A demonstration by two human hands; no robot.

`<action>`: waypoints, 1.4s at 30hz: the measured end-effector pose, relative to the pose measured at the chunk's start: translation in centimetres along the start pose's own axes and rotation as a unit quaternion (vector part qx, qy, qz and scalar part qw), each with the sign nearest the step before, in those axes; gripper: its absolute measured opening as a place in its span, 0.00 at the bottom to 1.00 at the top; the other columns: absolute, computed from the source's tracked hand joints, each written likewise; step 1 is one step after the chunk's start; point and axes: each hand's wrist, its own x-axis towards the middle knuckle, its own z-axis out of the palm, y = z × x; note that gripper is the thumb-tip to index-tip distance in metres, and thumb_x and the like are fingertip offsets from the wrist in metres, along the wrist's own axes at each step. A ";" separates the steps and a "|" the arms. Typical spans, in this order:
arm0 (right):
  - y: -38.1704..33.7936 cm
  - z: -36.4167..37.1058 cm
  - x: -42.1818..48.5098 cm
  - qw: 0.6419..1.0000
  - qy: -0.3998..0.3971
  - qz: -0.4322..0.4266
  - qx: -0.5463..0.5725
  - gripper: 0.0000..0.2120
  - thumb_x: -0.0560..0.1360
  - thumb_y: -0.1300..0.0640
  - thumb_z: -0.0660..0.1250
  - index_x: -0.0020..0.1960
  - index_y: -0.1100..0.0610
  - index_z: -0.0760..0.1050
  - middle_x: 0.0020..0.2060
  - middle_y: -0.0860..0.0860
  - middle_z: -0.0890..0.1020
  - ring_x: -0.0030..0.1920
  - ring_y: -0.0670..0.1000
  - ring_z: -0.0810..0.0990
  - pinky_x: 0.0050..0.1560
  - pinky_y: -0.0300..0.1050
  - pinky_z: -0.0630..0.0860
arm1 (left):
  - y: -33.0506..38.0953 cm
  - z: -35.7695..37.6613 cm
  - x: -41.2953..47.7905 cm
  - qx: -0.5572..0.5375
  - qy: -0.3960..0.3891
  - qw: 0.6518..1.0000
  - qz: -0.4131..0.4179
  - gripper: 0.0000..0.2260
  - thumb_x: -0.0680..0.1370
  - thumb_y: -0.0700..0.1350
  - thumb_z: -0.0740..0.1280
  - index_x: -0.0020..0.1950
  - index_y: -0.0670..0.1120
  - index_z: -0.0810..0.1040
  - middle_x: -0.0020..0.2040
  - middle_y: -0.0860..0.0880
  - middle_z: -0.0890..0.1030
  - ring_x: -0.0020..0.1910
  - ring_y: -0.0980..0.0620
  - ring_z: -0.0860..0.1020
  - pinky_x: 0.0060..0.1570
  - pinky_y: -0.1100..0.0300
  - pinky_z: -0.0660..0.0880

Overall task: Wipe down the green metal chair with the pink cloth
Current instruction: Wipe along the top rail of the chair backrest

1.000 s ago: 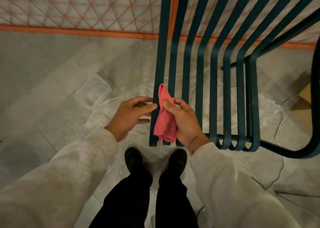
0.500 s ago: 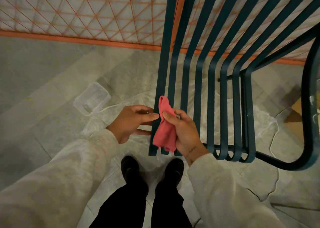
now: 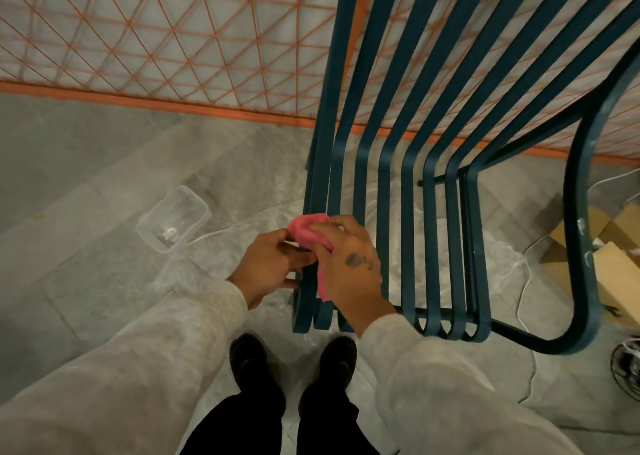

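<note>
Since a second earlier, the right hand [image 3: 349, 264] had turned over, so that its back faced up and the pink cloth [image 3: 306, 228], which had hung from a pinch, sat bunched beneath it on the seat of the green metal chair [image 3: 576, 212]. Its fingers curled over the wad and held it against the outermost slats on the person's left side, near the front edge; a strip of cloth showed below the palm. That palm-down hold looked suited to pushing weight through the cloth along a slat. The left hand [image 3: 273, 264] had closed in until its bent fingers met the cloth's edge and the outer slat under the right hand, probably to steady or tuck the cloth, though whether they pinched it could not be told. The slats ran away from the person and bent up into the backrest, giving a long free run forward; gaps between them could let the cloth sag through. Room to the right was bounded by the curved arm tube. On the floor to the left lay a clear plastic container [image 3: 173, 219], well apart from the hands, and cardboard boxes [image 3: 616, 274] sat beyond the arm tube, neither in the way. An orange mesh fence [image 3: 173, 39] stood behind the chair.
</note>
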 end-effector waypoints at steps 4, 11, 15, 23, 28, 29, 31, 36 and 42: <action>0.0 -1.6 2.2 0.999 -0.002 -0.040 0.016 0.13 0.79 0.55 0.64 0.61 0.47 0.80 0.62 0.50 0.76 0.61 0.51 0.72 0.60 0.45 0.70 | 1.2 -0.3 0.3 0.017 -0.015 0.999 -0.023 0.15 0.72 0.36 0.74 0.57 0.45 0.78 0.47 0.46 0.86 0.46 0.49 0.85 0.43 0.54 0.82; 0.4 -3.1 8.7 0.988 0.005 -0.109 -0.113 0.20 0.78 0.58 0.67 0.67 0.42 0.74 0.65 0.50 0.72 0.63 0.56 0.72 0.59 0.51 0.76 | 5.6 -0.2 3.9 -0.014 0.070 0.997 0.043 0.15 0.75 0.37 0.71 0.60 0.47 0.77 0.48 0.43 0.85 0.46 0.47 0.85 0.34 0.62 0.80; 0.4 -4.4 12.7 0.980 0.035 -0.150 -0.129 0.21 0.76 0.60 0.70 0.64 0.40 0.75 0.61 0.51 0.71 0.58 0.55 0.75 0.51 0.50 0.81 | 8.6 -0.2 6.4 0.018 0.096 0.992 0.077 0.13 0.76 0.38 0.69 0.60 0.47 0.78 0.51 0.47 0.84 0.49 0.50 0.84 0.46 0.56 0.82; -0.6 -10.3 21.7 0.929 0.049 -0.292 -0.224 0.18 0.77 0.60 0.67 0.65 0.47 0.74 0.58 0.54 0.74 0.55 0.58 0.76 0.45 0.54 0.82 | 15.6 1.3 10.9 0.067 0.188 0.971 0.135 0.12 0.78 0.37 0.67 0.57 0.50 0.79 0.54 0.50 0.83 0.54 0.50 0.81 0.55 0.52 0.79; -2.4 -13.4 25.4 0.913 0.096 -0.312 -0.246 0.21 0.72 0.62 0.72 0.62 0.48 0.77 0.53 0.54 0.77 0.50 0.57 0.78 0.36 0.50 0.80 | 19.7 1.3 12.4 0.081 0.214 0.956 0.185 0.18 0.78 0.37 0.67 0.66 0.52 0.76 0.59 0.52 0.80 0.57 0.54 0.78 0.60 0.53 0.77; -2.8 -13.9 26.1 0.911 0.102 -0.316 -0.244 0.22 0.72 0.62 0.72 0.63 0.47 0.76 0.53 0.55 0.76 0.50 0.58 0.78 0.37 0.51 0.81 | 20.8 1.1 12.7 0.083 0.217 0.952 0.200 0.19 0.78 0.36 0.66 0.66 0.52 0.75 0.59 0.52 0.80 0.56 0.54 0.78 0.58 0.54 0.77; -3.9 -15.1 27.2 0.912 0.112 -0.313 -0.240 0.21 0.74 0.60 0.71 0.65 0.47 0.74 0.56 0.54 0.75 0.53 0.58 0.77 0.41 0.53 0.82 | 22.9 0.8 13.0 0.078 0.212 0.946 0.232 0.19 0.79 0.34 0.63 0.66 0.52 0.75 0.58 0.52 0.79 0.57 0.53 0.79 0.54 0.57 0.79; -7.2 -17.3 28.4 0.930 0.179 -0.282 -0.153 0.14 0.77 0.55 0.70 0.62 0.45 0.77 0.53 0.52 0.76 0.50 0.56 0.78 0.39 0.50 0.82 | 28.4 -0.1 13.5 0.046 0.189 0.927 0.321 0.22 0.79 0.29 0.60 0.61 0.54 0.77 0.57 0.52 0.82 0.56 0.51 0.81 0.50 0.58 0.81; -8.4 -21.4 27.5 0.961 0.162 -0.209 0.082 0.15 0.80 0.50 0.64 0.67 0.46 0.76 0.52 0.47 0.73 0.49 0.42 0.71 0.48 0.21 0.64 | 32.6 -1.1 13.0 0.052 0.164 0.909 0.380 0.18 0.79 0.33 0.63 0.64 0.51 0.78 0.58 0.53 0.82 0.56 0.56 0.81 0.52 0.59 0.80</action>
